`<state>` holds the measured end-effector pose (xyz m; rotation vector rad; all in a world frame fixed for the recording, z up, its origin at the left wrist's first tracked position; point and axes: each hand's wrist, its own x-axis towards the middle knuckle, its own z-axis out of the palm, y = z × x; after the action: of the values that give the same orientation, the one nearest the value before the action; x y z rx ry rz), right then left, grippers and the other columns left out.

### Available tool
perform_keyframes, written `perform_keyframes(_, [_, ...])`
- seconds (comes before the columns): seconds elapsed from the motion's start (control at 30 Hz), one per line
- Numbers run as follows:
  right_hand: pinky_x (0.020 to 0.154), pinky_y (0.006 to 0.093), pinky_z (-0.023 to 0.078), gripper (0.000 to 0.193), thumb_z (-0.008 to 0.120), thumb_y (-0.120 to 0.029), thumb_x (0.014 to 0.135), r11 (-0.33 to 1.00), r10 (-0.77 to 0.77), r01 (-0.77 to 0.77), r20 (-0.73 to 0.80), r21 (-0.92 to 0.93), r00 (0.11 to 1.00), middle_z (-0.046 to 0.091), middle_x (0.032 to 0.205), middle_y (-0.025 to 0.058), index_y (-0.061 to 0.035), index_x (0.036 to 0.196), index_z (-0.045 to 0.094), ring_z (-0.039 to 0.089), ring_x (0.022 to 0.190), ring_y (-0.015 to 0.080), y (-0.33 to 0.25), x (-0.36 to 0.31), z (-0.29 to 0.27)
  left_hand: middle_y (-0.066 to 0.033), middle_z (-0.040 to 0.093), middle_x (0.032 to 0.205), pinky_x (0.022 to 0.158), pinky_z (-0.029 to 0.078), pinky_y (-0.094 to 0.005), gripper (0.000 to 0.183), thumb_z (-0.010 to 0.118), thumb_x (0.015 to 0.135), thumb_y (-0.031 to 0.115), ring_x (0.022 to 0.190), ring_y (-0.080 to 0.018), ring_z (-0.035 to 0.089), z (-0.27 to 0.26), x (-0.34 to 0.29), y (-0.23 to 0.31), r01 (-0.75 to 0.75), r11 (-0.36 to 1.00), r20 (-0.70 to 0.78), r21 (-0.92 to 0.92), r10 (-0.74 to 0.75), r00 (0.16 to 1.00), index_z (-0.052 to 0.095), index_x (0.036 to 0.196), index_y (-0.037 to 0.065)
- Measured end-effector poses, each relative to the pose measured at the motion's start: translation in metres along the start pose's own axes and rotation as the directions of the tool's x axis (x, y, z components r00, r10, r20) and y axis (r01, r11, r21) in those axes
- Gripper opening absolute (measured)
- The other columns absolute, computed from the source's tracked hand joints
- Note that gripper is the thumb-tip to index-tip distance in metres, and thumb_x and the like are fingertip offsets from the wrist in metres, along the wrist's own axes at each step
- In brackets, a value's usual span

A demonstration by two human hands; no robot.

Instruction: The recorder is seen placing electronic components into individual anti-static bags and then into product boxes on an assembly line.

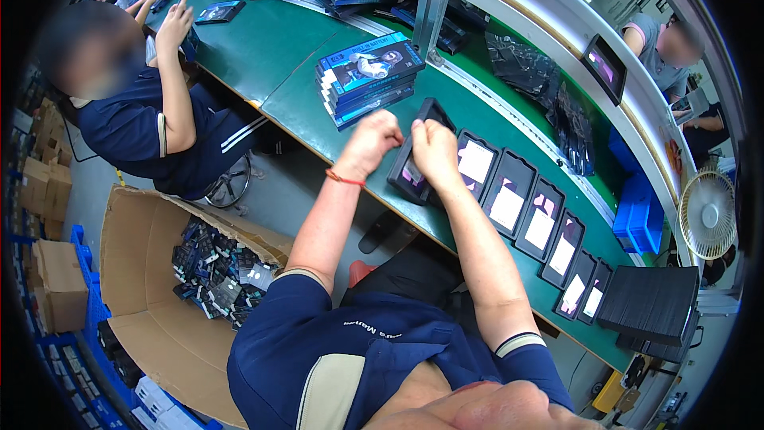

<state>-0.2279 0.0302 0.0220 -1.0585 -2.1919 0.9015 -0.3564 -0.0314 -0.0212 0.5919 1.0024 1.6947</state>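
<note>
My right hand (435, 150) grips a shallow black tray (407, 181), thumb on its upper rim. The tray is tilted up near the front edge of the green table. My left hand (372, 143), with a red cord at the wrist, is closed just left of the tray; whatever its curled fingers pinch is hidden. Beyond my left hand stands a stack of blue and black printed boxes (370, 72). To the right of my right hand, a row of black trays (510, 193) runs along the table, several holding pale, shiny flat pieces.
A thick stack of black trays (649, 304) ends the row at right. Behind lie black plastic sleeves (525, 64), a blue bin (639, 219) and a fan (707, 213). At left a co-worker (131, 115) sits by the table; below, an open cardboard box (147, 334) holds small dark pieces.
</note>
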Motion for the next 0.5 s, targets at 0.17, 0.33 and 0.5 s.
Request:
perform_keyframes(0.17, [0.066, 0.0484, 0.047, 0.036, 0.050, -0.025, 0.092, 0.997, 0.027, -0.026, -0.003, 0.067, 1.000, 0.060, 0.069, 0.0262, 0.0036, 0.071, 0.057, 0.061, 0.069, 0.0430, 0.002, 0.006, -0.011, -0.0003, 0.052, 0.075, 0.064, 0.052, -0.0285, 0.024, 0.053, 0.097, 0.026, 0.070, -0.0108, 0.054, -0.002, 0.002, 0.022, 0.048, 0.970, -0.041, 0.238, -0.040, 0.998, 0.055, 0.085, 0.005])
perform_keyframes(0.33, [0.070, 0.0513, 0.047, 0.037, 0.046, -0.027, 0.093, 0.995, -0.086, 0.088, -0.036, 0.037, 0.996, 0.061, 0.075, 0.0275, 0.0029, 0.075, 0.059, 0.062, 0.073, 0.0437, 0.002, 0.008, 0.005, 0.0036, 0.055, 0.075, 0.055, 0.044, -0.0204, 0.020, 0.054, 0.096, 0.027, 0.066, -0.0046, 0.052, -0.003, 0.007, 0.007, 0.101, 0.969, 0.120, 0.226, -0.131, 0.984, 0.059, 0.085, 0.011])
perform_keyframes(0.5, [0.068, 0.0520, 0.047, 0.038, 0.045, -0.027, 0.093, 0.997, -0.043, 0.041, -0.032, -0.065, 0.999, 0.061, 0.073, 0.0275, 0.0026, 0.074, 0.058, 0.061, 0.072, 0.0449, 0.002, 0.011, 0.005, 0.0035, 0.055, 0.075, 0.060, 0.045, -0.0210, 0.019, 0.051, 0.098, 0.022, 0.068, -0.0042, 0.052, 0.001, 0.012, 0.002, 0.136, 0.983, 0.146, 0.127, -0.154, 0.977, 0.057, 0.084, 0.010])
